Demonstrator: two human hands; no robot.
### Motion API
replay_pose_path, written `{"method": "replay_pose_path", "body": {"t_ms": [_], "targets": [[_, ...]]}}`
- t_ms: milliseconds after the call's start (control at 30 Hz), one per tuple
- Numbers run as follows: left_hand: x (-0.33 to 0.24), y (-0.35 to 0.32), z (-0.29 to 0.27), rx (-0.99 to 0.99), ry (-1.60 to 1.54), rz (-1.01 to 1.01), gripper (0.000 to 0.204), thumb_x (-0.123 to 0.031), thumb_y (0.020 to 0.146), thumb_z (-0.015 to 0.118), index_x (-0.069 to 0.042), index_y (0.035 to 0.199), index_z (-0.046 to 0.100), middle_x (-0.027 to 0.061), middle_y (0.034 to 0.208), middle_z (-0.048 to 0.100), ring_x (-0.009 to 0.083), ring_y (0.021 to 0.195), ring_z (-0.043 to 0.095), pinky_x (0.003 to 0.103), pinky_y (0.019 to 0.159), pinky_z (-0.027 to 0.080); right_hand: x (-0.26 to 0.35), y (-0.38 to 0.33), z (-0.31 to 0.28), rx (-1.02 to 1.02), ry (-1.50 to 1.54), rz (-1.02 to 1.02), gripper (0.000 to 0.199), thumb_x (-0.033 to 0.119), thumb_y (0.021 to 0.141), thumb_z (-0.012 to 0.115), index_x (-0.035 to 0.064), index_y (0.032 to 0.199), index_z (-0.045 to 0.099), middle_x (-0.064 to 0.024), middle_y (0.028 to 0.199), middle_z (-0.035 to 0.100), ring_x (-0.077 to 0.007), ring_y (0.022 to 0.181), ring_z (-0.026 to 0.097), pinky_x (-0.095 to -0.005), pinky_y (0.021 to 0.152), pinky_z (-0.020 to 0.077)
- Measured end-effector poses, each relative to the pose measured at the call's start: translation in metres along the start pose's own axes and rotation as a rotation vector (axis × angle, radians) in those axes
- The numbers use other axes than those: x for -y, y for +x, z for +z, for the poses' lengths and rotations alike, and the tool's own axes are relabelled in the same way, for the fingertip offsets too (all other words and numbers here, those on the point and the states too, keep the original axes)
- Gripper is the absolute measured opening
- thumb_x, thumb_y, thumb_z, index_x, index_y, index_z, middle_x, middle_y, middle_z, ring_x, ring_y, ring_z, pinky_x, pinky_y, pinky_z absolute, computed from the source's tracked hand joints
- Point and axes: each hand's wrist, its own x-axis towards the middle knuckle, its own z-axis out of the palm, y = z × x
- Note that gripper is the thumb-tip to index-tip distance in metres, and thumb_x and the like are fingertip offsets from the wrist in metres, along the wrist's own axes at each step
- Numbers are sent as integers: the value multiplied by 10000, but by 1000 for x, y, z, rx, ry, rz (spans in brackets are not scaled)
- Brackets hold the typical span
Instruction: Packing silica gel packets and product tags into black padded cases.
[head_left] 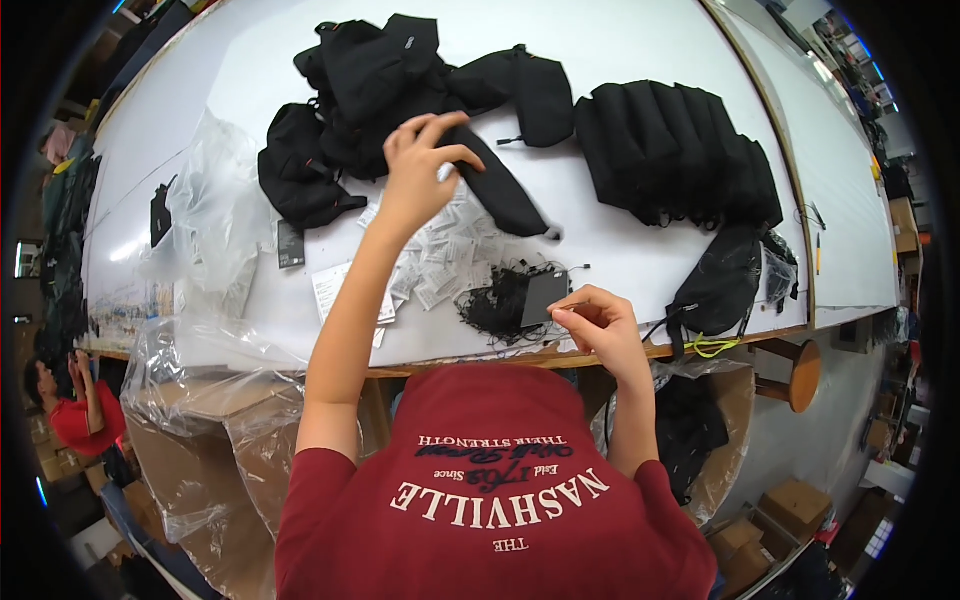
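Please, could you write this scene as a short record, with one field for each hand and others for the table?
Left hand: at the upper end of a black pouch; grip unclear
Right hand: pinching a dark card
Beside the card: tangled black cords
Beyond the cords: small packets
Far side: piled black bags
Surface: white table

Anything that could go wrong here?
The dark card overlaps the tangled black cords in view, so it may snag one. The right hand pinches only the card's edge, so it might slip. The black pouch by the left hand could sweep away small packets beside it.
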Motion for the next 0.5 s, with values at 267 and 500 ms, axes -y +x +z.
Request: {"method": "replay_pose_path", "body": {"t_ms": [267,500], "targets": [[-28,-72,-2,516,-271,-144,405,124,670,524,-138,937,680,46,1262,538,253,1173,448,382,1006,283,1,15,5,9,-254,27,154,167,839,678,16,865,685,30,537,530,-21,457,404,-191,430,273],[-25,-107,-12,399,78,-130,324,63,684,606,-174,890,687,19,1411,415,279,1306,329,449,1067,203,1,21,23,66,-238,39,162,155,837,676,-5,857,671,46,555,521,-6,513,393,-194,461,274]]}}
